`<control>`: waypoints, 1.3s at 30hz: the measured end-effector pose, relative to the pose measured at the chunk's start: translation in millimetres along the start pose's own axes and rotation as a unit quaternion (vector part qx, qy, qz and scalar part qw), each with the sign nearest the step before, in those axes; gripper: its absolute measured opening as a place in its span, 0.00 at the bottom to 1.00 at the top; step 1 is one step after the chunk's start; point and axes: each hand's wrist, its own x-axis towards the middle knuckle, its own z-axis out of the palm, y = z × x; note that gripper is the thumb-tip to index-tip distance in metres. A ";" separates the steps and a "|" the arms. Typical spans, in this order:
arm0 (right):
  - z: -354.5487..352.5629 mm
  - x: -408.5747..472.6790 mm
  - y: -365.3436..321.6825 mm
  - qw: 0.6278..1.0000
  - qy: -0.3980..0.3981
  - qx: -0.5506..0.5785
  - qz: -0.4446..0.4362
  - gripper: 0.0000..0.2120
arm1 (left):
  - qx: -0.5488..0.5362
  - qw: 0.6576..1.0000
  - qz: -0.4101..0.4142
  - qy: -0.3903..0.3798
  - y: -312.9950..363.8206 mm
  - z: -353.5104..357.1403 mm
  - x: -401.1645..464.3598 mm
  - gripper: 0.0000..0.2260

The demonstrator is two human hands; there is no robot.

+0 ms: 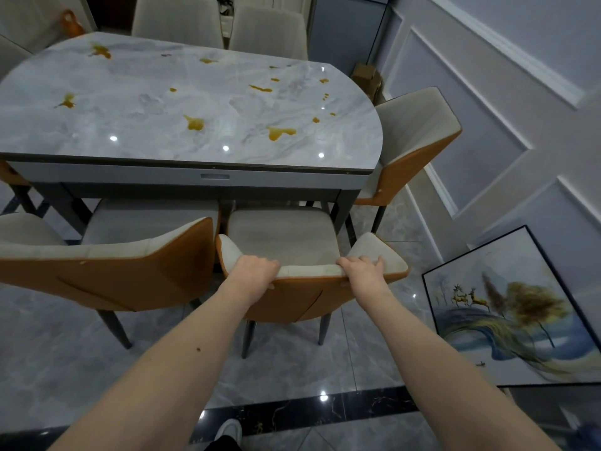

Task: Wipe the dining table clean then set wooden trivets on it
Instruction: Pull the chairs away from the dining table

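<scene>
The grey marble dining table (136, 102) stands ahead of me, its top spotted with several orange-yellow spills (280, 133). A cream and orange chair (279, 236) sits at the table's near side. My left hand (255, 270) grips the top of its backrest on the left. My right hand (361, 268) grips the same backrest on the right, fingers curled over the edge. No cloth or wooden trivets are in view.
A second chair (107, 265) stands to the left, another (416, 138) at the table's right end, and two more (266, 30) on the far side. A framed picture (507, 307) leans on the right wall. A cardboard box (367, 78) sits in the far corner.
</scene>
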 end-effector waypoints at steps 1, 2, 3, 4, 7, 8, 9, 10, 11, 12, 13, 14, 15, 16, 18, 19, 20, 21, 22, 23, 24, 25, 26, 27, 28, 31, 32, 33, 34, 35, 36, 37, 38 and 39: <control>1.1 -0.3 -2.8 1.000 -0.002 0.001 -0.005 0.20 | -0.001 1.000 -0.002 -0.004 -3.6 2.7 -0.4 0.13; 3.6 -1.1 -6.6 1.000 -0.004 0.001 -0.015 0.19 | -0.001 1.000 -0.006 -0.010 -8.0 5.6 -2.0 0.13; 5.8 -0.8 -10.6 1.000 -0.005 0.001 -0.030 0.19 | 0.000 1.000 -0.012 -0.014 -13.4 8.2 -2.7 0.13; 8.4 -0.2 -15.5 0.999 -0.009 0.001 -0.047 0.18 | 0.000 1.000 -0.018 -0.018 -19.2 11.4 -3.6 0.13; 9.3 4.3 -26.3 0.997 -0.003 0.007 -0.079 0.17 | -0.002 0.999 -0.036 -0.012 -33.5 15.7 -3.1 0.13; 8.6 6.8 -27.8 0.997 -0.002 0.007 -0.081 0.17 | -0.002 0.999 -0.041 -0.009 -35.9 15.5 -1.4 0.13; 7.4 8.7 -28.0 0.997 -0.003 0.005 -0.083 0.16 | -0.004 0.999 -0.045 -0.006 -37.0 15.3 0.5 0.13; 6.6 10.8 -26.9 0.996 -0.005 0.002 -0.085 0.16 | -0.006 0.999 -0.047 -0.005 -36.8 15.0 2.4 0.13; 6.7 12.3 -24.7 0.996 -0.008 0.001 -0.087 0.17 | -0.006 0.999 -0.047 -0.005 -35.4 15.2 3.4 0.13; 6.5 15.2 -22.3 0.996 -0.009 0.000 -0.090 0.16 | -0.006 0.999 -0.048 -0.004 -34.0 14.9 4.7 0.13; 6.1 17.0 -18.6 0.996 -0.011 -0.003 -0.089 0.16 | -0.006 0.999 -0.048 -0.002 -31.0 14.1 5.7 0.13; 5.5 20.2 -15.6 0.996 -0.013 -0.006 -0.087 0.16 | -0.006 0.999 -0.050 -0.001 -29.1 12.6 7.2 0.13; 4.7 23.5 -12.9 0.996 -0.015 -0.009 -0.085 0.15 | -0.006 0.999 -0.050 0.000 -27.5 10.7 9.3 0.13; 3.5 26.3 -10.5 0.997 -0.018 -0.012 -0.081 0.15 | -0.007 0.999 -0.051 0.000 -25.8 8.9 11.3 0.13; 1.6 30.9 -7.3 0.997 -0.026 -0.012 -0.077 0.15 | -0.012 0.999 -0.053 -0.005 -23.0 6.2 15.3 0.13; 1.4 32.0 -6.0 0.997 -0.028 -0.013 -0.077 0.16 | -0.014 0.998 -0.053 -0.006 -21.9 5.9 16.6 0.13; 1.5 33.6 -5.2 0.996 -0.028 -0.014 -0.079 0.16 | -0.015 0.998 -0.053 -0.007 -21.6 5.6 18.0 0.13; 1.3 34.4 -4.6 0.996 -0.025 -0.015 -0.081 0.16 | -0.015 0.998 -0.053 -0.010 -21.9 5.2 19.2 0.13; 0.8 35.6 -4.4 0.996 -0.022 -0.016 -0.082 0.17 | -0.015 0.998 -0.053 -0.014 -22.7 4.7 20.8 0.13; -0.4 37.3 -4.7 0.996 -0.019 -0.015 -0.082 0.17 | -0.016 0.998 -0.053 -0.017 -24.2 3.7 22.7 0.13; -1.7 39.3 -5.2 0.997 -0.018 -0.014 -0.080 0.16 | -0.017 0.998 -0.053 -0.019 -25.9 2.8 25.0 0.13; -3.0 41.6 -6.6 0.997 -0.018 -0.013 -0.077 0.16 | -0.018 0.998 -0.053 -0.018 -28.6 1.5 26.7 0.13; -3.9 43.9 -8.4 0.997 -0.017 -0.011 -0.074 0.15 | -0.019 0.998 -0.053 -0.019 -31.4 0.1 28.4 0.13; -4.6 45.3 -10.4 0.997 -0.017 -0.010 -0.071 0.15 | -0.020 0.998 -0.054 -0.018 -34.2 -1.1 29.2 0.13; -4.0 46.2 -12.5 0.997 -0.015 -0.007 -0.070 0.15 | -0.017 0.998 -0.053 -0.016 -37.0 -1.2 29.6 0.13; -0.7 46.1 -17.6 0.997 -0.010 -0.009 -0.081 0.15 | -0.009 0.999 -0.049 -0.007 -43.8 1.2 29.0 0.14; 0.6 45.8 -18.6 0.996 -0.009 -0.011 -0.087 0.15 | -0.007 0.999 -0.048 -0.005 -44.8 2.5 27.9 0.14; 1.3 44.9 -18.4 0.996 -0.010 -0.013 -0.091 0.15 | -0.005 0.999 -0.047 -0.002 -44.9 3.6 27.3 0.14; 1.4 44.8 -17.8 0.996 -0.009 -0.015 -0.091 0.16 | -0.004 0.999 -0.046 0.002 -44.4 5.0 27.6 0.14; 1.4 44.5 -16.5 0.996 -0.009 -0.018 -0.090 0.16 | -0.004 0.999 -0.046 0.007 -43.6 6.0 27.9 0.14; 1.1 45.3 -15.3 0.996 -0.007 -0.020 -0.090 0.16 | -0.005 0.999 -0.047 0.009 -42.8 6.3 28.7 0.14; 0.8 46.0 -13.5 0.996 -0.006 -0.020 -0.088 0.16 | -0.007 0.999 -0.047 0.011 -41.6 5.7 29.6 0.14; 0.7 47.1 -12.5 0.996 -0.005 -0.019 -0.087 0.16 | -0.009 0.999 -0.047 0.011 -41.2 5.2 31.2 0.14; 0.3 48.7 -12.4 0.996 -0.004 -0.017 -0.086 0.16 | -0.010 0.999 -0.047 0.010 -41.2 4.3 32.9 0.14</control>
